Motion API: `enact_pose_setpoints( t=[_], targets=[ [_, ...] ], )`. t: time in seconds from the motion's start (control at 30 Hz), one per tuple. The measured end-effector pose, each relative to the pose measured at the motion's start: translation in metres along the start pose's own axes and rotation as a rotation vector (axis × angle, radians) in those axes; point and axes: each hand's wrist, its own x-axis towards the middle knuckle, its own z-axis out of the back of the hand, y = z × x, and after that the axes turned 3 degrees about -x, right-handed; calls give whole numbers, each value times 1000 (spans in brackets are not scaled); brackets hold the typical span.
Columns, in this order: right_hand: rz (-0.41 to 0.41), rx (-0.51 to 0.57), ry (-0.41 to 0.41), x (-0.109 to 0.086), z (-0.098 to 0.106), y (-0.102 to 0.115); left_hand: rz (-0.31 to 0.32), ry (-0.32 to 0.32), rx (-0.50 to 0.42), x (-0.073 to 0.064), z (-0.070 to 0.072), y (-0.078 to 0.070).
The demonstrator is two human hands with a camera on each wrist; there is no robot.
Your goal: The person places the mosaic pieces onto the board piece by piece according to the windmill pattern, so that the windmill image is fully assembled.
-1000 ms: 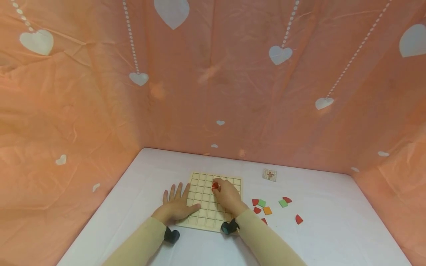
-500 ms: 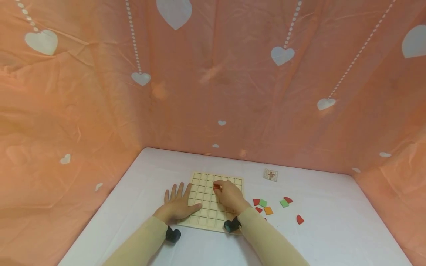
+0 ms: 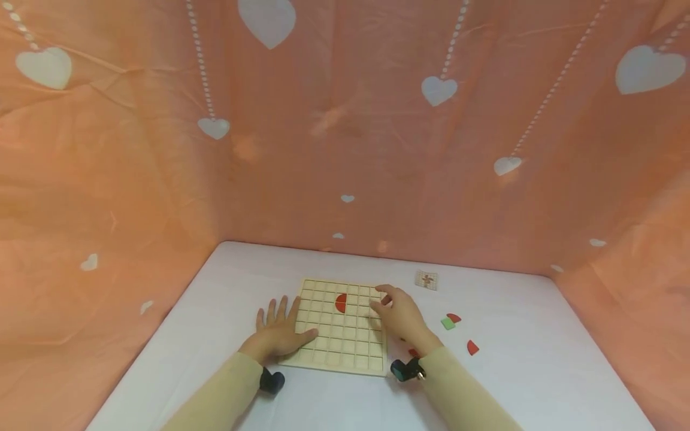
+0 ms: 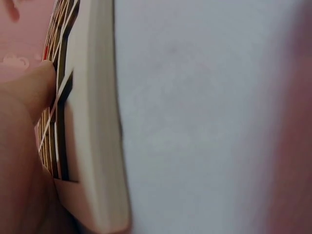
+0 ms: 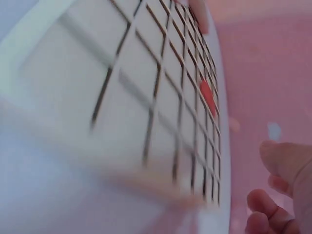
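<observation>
A pale wooden grid board lies on the white table. Two red quarter-circle pieces sit in neighbouring cells of its upper middle, together making a half disc; they show as a red sliver in the right wrist view. My left hand rests spread over the board's left edge, its thumb on the grid. My right hand hovers above the board's right edge with thumb and forefinger apart, and nothing shows between them. Its other fingers curl loosely.
Right of the board lie a green square touching a red quarter-circle, and another red quarter-circle. Part of a red piece peeks from behind my right wrist. A small pattern card lies further back. An orange curtain surrounds the table.
My right hand has let go of the red quarter-circle on the board and moved right to the board's edge, covering some loose pieces. My left hand stays on the board.
</observation>
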Motion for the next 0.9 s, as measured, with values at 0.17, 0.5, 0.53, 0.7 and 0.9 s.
enact_pose_setpoints(
  t=[0.17, 0.5, 0.53, 0.7, 0.9],
  targets=[
    [-84, 20, -47, -14, 28, -26, -8, -28, -15, -3, 3, 1],
    [-149, -51, -72, -38, 75, -86, -15, -18, -4, -4, 3, 1],
    [-159, -53, -68, -39, 79, -92, -18, -19, -6, -3, 3, 0],
    [-231, -12, -44, -44, 89, -116, -23, -13, -14, -4, 3, -3],
    [-266, 41, -38, -48, 90, -132, -19, -9, -23, 0, -1, 1]
  ],
)
